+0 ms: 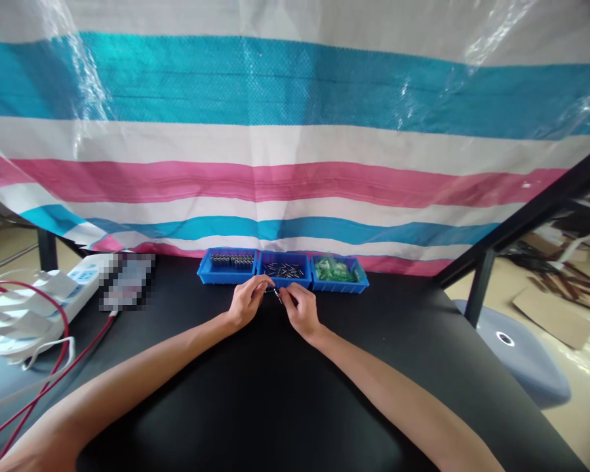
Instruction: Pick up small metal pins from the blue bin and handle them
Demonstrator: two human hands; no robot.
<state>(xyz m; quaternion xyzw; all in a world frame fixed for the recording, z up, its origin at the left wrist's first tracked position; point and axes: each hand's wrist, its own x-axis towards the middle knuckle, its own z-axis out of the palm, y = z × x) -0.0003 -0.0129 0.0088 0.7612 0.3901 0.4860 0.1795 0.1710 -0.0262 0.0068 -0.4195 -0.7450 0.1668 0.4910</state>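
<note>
My left hand [248, 301] and my right hand [301, 308] meet over the black table, just in front of the blue bins. Between their fingertips is a small dark metal part [277, 294], too small to name. The fingers of both hands are pinched closed on it. Behind them, the middle blue bin [285, 283] holds several loose screw-like metal pieces [284, 270]. In the left blue bin [226, 279] stand rows of small metal cylinders [232, 261]. The right blue bin [341, 286] contains green plastic packets [335, 269].
A striped plastic sheet [285, 144] hangs behind the bins. On the left lie a white power strip [86, 275] with plugs, a red cable [86, 351] and a blurred-out device [128, 280]. A grey stool [516, 354] stands beyond the table's right edge.
</note>
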